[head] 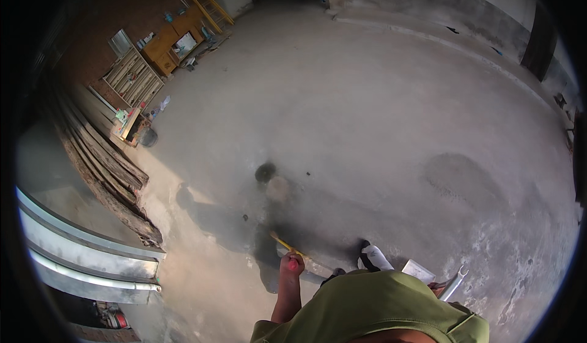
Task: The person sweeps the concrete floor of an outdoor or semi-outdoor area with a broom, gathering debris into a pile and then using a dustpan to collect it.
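Note:
My left hand (292,261) is closed in a fist, with the red rounded end (293,264) of a handle showing from it. A thin yellow piece with a pale brown tip (285,243) runs out beside and beyond the fist; whether it joins the red end is unclear. My right hand (434,287) is mostly hidden near the right side of my green shirt, beside a pale tube (454,283) with a notched, open end. Its grip on the tube does not show clearly. A pale, shallow tray-like thing (418,271) lies close to that tube.
Several rough logs (114,178) lie at the left, above a pale ledge with a white pipe (96,276). A black bucket (147,137), slatted rack (134,79), wooden cabinet (160,45) and yellow ladder (206,3) stand farther off. Dark patches (265,172) mark the concrete floor.

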A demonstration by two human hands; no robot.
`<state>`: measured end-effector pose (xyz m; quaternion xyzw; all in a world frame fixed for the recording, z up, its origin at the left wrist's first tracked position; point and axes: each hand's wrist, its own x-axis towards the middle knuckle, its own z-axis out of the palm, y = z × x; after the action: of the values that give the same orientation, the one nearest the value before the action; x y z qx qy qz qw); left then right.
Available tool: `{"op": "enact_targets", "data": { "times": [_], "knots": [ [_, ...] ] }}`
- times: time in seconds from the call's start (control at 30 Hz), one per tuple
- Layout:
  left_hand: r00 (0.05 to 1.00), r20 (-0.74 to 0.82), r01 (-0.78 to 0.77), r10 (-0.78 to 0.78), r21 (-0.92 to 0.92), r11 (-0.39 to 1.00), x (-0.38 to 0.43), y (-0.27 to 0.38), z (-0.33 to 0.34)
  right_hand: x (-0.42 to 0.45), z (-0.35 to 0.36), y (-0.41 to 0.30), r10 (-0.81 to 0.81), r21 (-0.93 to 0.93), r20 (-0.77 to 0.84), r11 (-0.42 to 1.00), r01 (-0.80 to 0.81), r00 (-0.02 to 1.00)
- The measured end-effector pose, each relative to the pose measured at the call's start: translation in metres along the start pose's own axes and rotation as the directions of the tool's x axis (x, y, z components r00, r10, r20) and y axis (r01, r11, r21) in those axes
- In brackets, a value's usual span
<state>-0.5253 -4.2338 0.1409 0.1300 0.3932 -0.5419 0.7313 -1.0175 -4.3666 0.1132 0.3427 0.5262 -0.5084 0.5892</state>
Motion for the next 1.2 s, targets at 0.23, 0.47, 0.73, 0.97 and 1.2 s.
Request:
{"op": "enact_targets", "data": {
  "times": [0.23, 0.47, 0.73, 0.97, 1.2],
  "knots": [
    [0.997, 0.069, 0.011, -0.016, 0.070, 0.997, 0.115, -0.002, 0.139, 0.021, 0.172, 0.017, -0.078, 0.048, -0.042, 0.996, 0.080, 0.996],
    [0.998, -0.043, 0.048, -0.043, 0.108, 0.993, 0.181, -0.018, 0.257, 0.043, 0.380, 0.039, 0.008, 0.017, 0.041, 1.000, -0.009, 0.999],
    [0.941, -0.338, 0.176, -0.033, 0.405, 0.897, 0.338, -0.019, 0.361, 0.120, 0.563, 0.037, 0.266, -0.050, 0.202, 0.964, -0.261, 0.942],
    [0.935, -0.352, 0.183, 0.045, 0.587, 0.788, 0.473, -0.058, 0.552, 0.138, 0.766, 0.047, 0.339, 0.034, 0.427, 0.921, -0.389, 0.838],
    [0.954, -0.297, 0.274, -0.044, 0.799, 0.535, 0.584, -0.125, 0.722, 0.116, 0.856, 0.064, 0.347, 0.061, 0.385, 0.915, -0.398, 0.855]
  ]
}}
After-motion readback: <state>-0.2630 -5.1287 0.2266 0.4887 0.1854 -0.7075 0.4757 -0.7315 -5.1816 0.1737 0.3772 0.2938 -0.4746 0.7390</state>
